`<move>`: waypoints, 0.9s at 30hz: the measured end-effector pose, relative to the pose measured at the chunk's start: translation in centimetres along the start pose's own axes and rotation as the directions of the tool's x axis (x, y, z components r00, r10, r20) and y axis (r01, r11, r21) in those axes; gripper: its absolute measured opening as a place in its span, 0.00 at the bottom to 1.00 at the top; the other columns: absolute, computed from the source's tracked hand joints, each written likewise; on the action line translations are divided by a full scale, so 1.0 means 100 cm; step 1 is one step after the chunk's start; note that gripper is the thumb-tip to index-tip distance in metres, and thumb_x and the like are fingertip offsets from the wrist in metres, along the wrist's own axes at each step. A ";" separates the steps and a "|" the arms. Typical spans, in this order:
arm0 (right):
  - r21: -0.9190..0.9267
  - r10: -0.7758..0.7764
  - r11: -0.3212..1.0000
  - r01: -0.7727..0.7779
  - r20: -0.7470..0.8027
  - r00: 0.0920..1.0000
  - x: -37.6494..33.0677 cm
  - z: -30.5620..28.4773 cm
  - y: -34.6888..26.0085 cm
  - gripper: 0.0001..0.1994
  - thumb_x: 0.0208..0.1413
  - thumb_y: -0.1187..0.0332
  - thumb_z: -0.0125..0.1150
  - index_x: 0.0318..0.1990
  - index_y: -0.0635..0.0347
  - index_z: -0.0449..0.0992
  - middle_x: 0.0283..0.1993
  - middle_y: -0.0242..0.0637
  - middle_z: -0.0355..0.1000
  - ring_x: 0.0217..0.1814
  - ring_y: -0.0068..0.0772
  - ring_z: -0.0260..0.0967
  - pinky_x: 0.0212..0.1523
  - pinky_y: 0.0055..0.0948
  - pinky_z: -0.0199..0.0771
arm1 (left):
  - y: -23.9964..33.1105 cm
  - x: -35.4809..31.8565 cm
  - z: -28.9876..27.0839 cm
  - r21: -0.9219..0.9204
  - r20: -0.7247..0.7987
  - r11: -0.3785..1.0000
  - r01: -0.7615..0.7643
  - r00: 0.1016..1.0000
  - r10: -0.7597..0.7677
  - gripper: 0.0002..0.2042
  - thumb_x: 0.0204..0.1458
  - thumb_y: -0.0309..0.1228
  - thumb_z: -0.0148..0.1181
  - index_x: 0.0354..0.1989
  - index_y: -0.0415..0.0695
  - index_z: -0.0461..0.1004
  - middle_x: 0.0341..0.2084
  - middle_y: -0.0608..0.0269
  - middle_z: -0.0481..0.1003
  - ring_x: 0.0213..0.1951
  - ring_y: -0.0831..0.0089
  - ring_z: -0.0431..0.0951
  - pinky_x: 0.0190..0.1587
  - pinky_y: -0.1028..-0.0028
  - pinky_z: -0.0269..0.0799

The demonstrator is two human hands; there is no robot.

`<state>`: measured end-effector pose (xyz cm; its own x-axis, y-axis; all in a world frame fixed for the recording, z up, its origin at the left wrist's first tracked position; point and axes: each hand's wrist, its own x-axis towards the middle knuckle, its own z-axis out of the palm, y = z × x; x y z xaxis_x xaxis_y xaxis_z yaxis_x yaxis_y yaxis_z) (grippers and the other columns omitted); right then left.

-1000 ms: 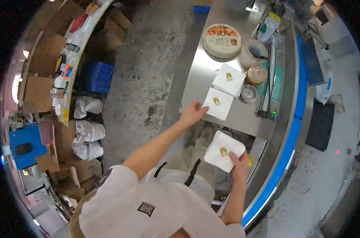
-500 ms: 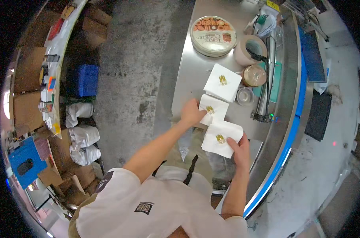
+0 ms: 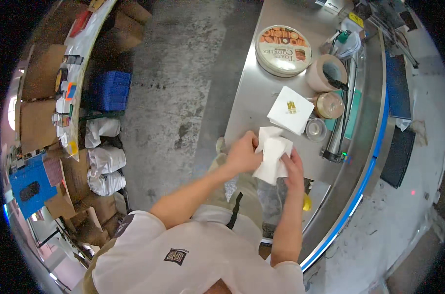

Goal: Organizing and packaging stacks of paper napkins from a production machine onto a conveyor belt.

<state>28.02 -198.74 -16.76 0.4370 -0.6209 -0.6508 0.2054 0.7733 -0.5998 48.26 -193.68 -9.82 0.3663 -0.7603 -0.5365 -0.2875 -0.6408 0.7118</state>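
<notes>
You stood at the long steel counter, and everything else is placed from it, largest first. Off its left edge lay bare concrete floor, with a blue crate and white sacks well out to that side against cardboard boxes. At the counter's far end sat a round biscuit tin; nearer you and to its right stood a wide roll of brown tape, then a smaller round lidded container just beside it, and a small clear tape roll nearer still. In the middle of the counter one white napkin with a small gold mark lay flat and square, untouched. At the counter's near edge you held a second white napkin lifted and bunched between both hands: your left hand had its fingers curled closed on the napkin's left side, and your right hand gripped its lower right edge from beneath, fingers bent around the paper. Judging by how things lay, the work on the napkins was only partly along: the one in your hands looked mid-fold, neither flat nor finished, and the one lying flat had not been taken up.
</notes>
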 end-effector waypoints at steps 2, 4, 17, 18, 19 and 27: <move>-0.241 -0.231 0.948 0.206 -0.079 0.970 0.012 -0.005 0.013 0.26 0.56 0.76 0.59 0.64 0.67 0.65 0.57 0.41 0.72 0.57 0.33 0.71 0.59 0.29 0.71 | 0.004 -0.001 0.001 0.025 0.010 1.000 -0.015 1.000 0.014 0.20 0.43 0.41 0.70 0.33 0.39 0.70 0.26 0.50 0.78 0.33 0.56 0.80 0.36 0.62 0.74; -0.329 -0.336 0.899 0.291 -0.090 0.937 0.019 -0.002 0.019 0.25 0.58 0.77 0.57 0.65 0.68 0.63 0.58 0.43 0.71 0.57 0.34 0.71 0.59 0.31 0.70 | 0.004 0.000 0.005 0.047 0.005 0.998 -0.029 1.000 0.029 0.26 0.42 0.45 0.73 0.39 0.37 0.70 0.32 0.50 0.79 0.35 0.57 0.81 0.40 0.64 0.76; -0.599 -0.356 0.755 0.266 -0.035 0.934 -0.057 0.004 0.007 0.36 0.51 0.73 0.66 0.68 0.66 0.57 0.62 0.49 0.68 0.62 0.43 0.67 0.64 0.36 0.64 | 0.000 0.008 0.008 -0.138 0.109 0.977 -0.160 0.978 0.176 0.36 0.40 0.43 0.75 0.56 0.37 0.67 0.47 0.48 0.76 0.50 0.55 0.77 0.53 0.63 0.72; -0.713 -0.355 0.641 0.284 0.052 0.933 -0.065 0.016 0.001 0.42 0.46 0.72 0.71 0.69 0.65 0.56 0.64 0.50 0.66 0.65 0.45 0.65 0.65 0.37 0.62 | 0.006 0.008 0.006 -0.114 0.116 0.976 -0.183 0.974 0.196 0.34 0.42 0.42 0.74 0.56 0.38 0.68 0.47 0.47 0.76 0.50 0.52 0.77 0.53 0.61 0.71; -0.712 -0.358 0.643 0.283 0.047 0.933 -0.067 0.019 0.001 0.42 0.46 0.72 0.71 0.69 0.65 0.56 0.64 0.50 0.66 0.65 0.45 0.65 0.65 0.37 0.62 | 0.010 0.007 0.005 -0.090 0.123 0.974 -0.208 0.968 0.218 0.32 0.44 0.40 0.72 0.56 0.39 0.68 0.47 0.47 0.76 0.51 0.50 0.76 0.54 0.59 0.70; -0.855 -0.561 0.362 0.372 0.118 0.819 -0.051 0.017 0.017 0.46 0.39 0.71 0.76 0.67 0.64 0.56 0.61 0.50 0.66 0.62 0.49 0.67 0.60 0.42 0.68 | -0.006 0.019 0.017 0.025 0.119 0.980 -0.199 0.974 0.194 0.28 0.51 0.39 0.62 0.57 0.35 0.64 0.48 0.37 0.73 0.50 0.42 0.74 0.53 0.53 0.69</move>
<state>27.61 -194.02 -13.73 0.3461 -0.9275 -0.1412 -0.5118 -0.0605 -0.8570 47.66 -194.96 -12.04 0.1952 -0.8774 -0.4382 -0.3764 -0.4796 0.7927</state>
